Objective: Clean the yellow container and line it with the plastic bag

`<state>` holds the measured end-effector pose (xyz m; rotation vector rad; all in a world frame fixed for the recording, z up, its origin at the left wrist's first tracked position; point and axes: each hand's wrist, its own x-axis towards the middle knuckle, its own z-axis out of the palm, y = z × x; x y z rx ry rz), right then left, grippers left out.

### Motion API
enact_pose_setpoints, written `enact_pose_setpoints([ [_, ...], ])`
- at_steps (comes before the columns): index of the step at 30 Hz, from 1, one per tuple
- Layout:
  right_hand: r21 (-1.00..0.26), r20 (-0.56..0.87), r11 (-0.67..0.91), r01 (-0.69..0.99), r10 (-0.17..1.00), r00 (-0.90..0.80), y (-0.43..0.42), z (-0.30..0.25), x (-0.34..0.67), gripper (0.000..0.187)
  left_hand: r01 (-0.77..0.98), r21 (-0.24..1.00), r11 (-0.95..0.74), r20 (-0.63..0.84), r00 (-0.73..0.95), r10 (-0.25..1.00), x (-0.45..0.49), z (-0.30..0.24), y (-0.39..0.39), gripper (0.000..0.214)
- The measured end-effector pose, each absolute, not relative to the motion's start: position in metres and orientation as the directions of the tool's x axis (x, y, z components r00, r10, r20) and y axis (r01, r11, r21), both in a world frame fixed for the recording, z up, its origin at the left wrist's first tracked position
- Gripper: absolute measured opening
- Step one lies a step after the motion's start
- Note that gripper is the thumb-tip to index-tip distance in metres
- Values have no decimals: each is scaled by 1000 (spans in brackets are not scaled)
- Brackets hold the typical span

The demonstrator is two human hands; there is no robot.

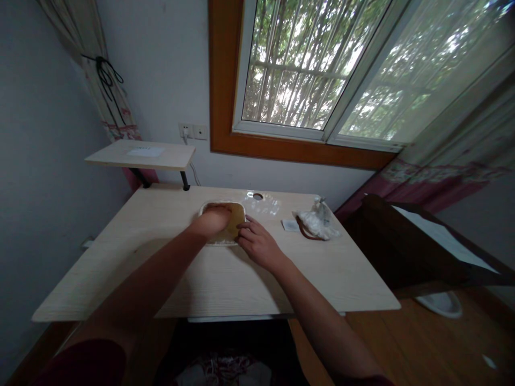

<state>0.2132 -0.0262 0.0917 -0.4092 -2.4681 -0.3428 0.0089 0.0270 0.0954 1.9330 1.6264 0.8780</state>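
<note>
A small basket [232,231] with a pale, frilled rim and a tan inside lies on the desk in front of me. My left hand [215,219] reaches over its left side, fingers down against the inside. Those fingers are partly hidden and too dim to show whether they grip anything. At the right edge, my right hand [258,242] has its fingers closed on the basket's rim. To the right of that hand lie a clear plastic bag [316,222] with whitish contents, a brown strap-like loop [304,231] and a small white packet [290,225].
The pale wooden desk [225,284] has a cable hole [258,197] near its back edge. A raised shelf [169,155] with a paper on it stands at the back left. Beyond the right edge is a dark brown covered object [386,241] with a white sheet.
</note>
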Motion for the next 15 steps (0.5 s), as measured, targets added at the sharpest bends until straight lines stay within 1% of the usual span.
enact_pose_setpoints([
  [2,130,607,919,372,223,-763,-26,91,213,19,762,618,-193,123,149,981,10,93,24,13],
  [4,112,599,923,368,233,-766,-26,93,213,18,814,543,-206,91,187,978,10,91,19,15],
  [7,113,585,923,368,238,-776,-28,96,212,18,867,450,-214,66,207,976,11,88,13,28],
  [11,102,574,925,367,246,-781,-30,101,211,21,939,271,-212,15,216,976,13,86,12,44],
  [12,91,574,927,364,250,-780,-30,102,211,22,946,246,-210,6,216,976,14,87,12,46],
  [15,68,575,928,365,263,-775,-31,102,211,22,945,240,-222,2,229,974,16,92,10,43],
])
